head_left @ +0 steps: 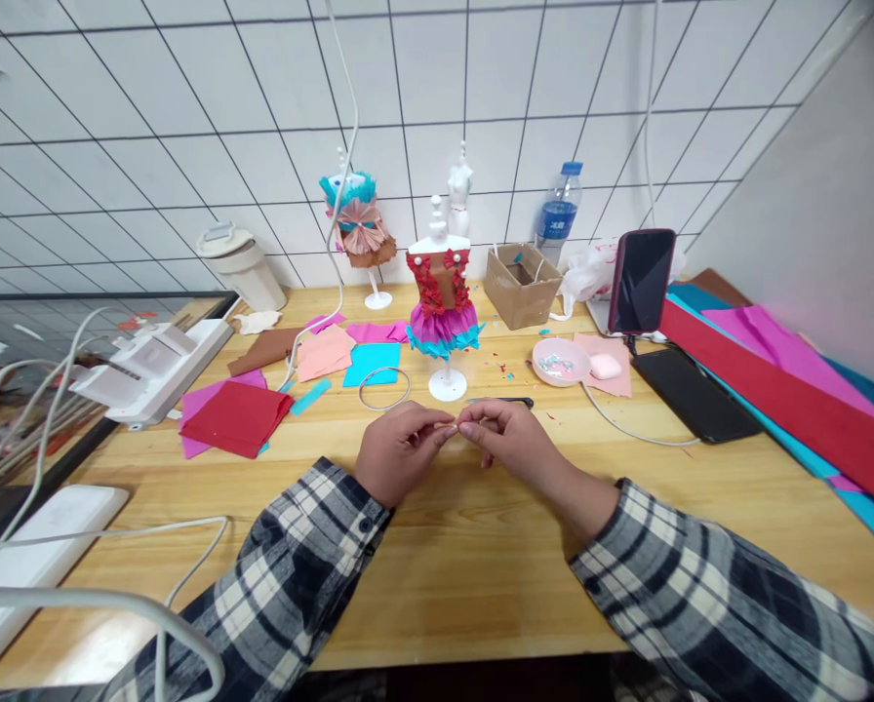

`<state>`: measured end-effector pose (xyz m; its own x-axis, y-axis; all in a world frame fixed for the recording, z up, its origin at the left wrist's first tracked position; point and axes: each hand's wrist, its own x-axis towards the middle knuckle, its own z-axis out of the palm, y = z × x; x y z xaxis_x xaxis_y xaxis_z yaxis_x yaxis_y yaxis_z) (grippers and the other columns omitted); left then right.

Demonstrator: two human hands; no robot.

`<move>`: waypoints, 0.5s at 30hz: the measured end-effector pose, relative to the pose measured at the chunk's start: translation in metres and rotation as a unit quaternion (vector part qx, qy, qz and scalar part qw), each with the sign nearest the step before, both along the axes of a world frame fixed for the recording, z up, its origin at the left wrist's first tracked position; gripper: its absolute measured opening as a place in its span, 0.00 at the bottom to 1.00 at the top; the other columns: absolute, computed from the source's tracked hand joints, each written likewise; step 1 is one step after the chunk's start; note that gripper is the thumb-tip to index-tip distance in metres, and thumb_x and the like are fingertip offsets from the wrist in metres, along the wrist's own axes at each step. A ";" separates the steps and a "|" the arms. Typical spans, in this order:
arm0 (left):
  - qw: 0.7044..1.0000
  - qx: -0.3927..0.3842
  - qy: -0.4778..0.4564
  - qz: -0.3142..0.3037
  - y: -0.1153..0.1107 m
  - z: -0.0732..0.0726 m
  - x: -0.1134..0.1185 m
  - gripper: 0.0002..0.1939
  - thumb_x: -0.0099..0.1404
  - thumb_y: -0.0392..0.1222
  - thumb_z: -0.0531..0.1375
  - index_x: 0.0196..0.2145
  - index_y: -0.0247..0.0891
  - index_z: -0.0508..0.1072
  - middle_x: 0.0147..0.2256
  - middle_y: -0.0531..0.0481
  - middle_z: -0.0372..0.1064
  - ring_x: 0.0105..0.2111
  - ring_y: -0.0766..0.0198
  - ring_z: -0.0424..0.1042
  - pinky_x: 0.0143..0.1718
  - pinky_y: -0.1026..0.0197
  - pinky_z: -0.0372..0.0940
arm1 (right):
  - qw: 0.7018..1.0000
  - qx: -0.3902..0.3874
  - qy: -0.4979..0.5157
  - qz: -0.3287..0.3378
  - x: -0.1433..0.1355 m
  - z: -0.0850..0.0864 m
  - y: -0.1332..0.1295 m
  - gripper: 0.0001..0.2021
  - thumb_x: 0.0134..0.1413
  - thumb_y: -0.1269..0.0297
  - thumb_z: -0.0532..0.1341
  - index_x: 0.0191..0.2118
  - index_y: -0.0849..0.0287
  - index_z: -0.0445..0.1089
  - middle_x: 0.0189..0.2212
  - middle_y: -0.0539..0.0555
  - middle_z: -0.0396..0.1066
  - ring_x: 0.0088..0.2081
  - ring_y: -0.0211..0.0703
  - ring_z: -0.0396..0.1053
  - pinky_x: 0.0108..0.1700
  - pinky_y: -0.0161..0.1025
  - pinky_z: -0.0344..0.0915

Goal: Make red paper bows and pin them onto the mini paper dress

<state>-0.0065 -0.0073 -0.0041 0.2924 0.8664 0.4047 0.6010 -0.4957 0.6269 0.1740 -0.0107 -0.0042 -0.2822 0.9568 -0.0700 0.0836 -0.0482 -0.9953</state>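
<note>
While my left hand [400, 450] and right hand [516, 439] meet above the wood-grain tabletop [481, 585], their fingertips pinch narrowly on a tiny pale piece [456, 425], too small for me to identify; it sits just in front of the miniature dress form [444, 292] clad in red, magenta and blue; I judge this step to be fine fingertip work, and the next move calls for a light, steady grip; around me lie a red sheet [239, 417], a pink dish [575, 353] holding small shiny bits [554, 366] and a cardboard box [519, 297]; behind rises a white tiled wall [437, 58].
</note>
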 end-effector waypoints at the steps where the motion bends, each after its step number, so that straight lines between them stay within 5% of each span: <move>1: 1.000 0.006 -0.003 -0.009 -0.001 0.002 0.000 0.09 0.61 0.45 0.60 0.34 0.40 0.77 0.27 0.51 0.71 0.26 0.68 0.68 0.29 0.66 0.62 | 1.000 -0.006 -0.003 0.002 0.000 0.000 0.000 0.13 0.47 0.54 0.61 0.33 0.59 0.69 0.21 0.46 0.62 0.17 0.30 0.57 0.18 0.32 0.61; 8: 0.996 -0.044 -0.066 -0.046 -0.001 0.008 0.002 0.10 0.61 0.44 0.59 0.30 0.36 0.77 0.26 0.49 0.72 0.26 0.67 0.68 0.29 0.66 0.62 | 0.964 0.192 -0.158 -0.091 0.002 0.004 -0.005 0.08 0.49 0.62 0.63 0.36 0.57 0.72 0.26 0.49 0.68 0.20 0.30 0.55 0.25 0.32 0.58; 15: 0.976 -0.142 -0.131 -0.099 -0.001 0.007 0.003 0.14 0.62 0.47 0.57 0.28 0.34 0.75 0.25 0.50 0.69 0.26 0.68 0.66 0.29 0.66 0.61 | 0.952 0.276 -0.125 -0.036 0.008 0.007 -0.004 0.05 0.52 0.64 0.62 0.34 0.55 0.76 0.29 0.52 0.73 0.27 0.35 0.66 0.26 0.32 0.61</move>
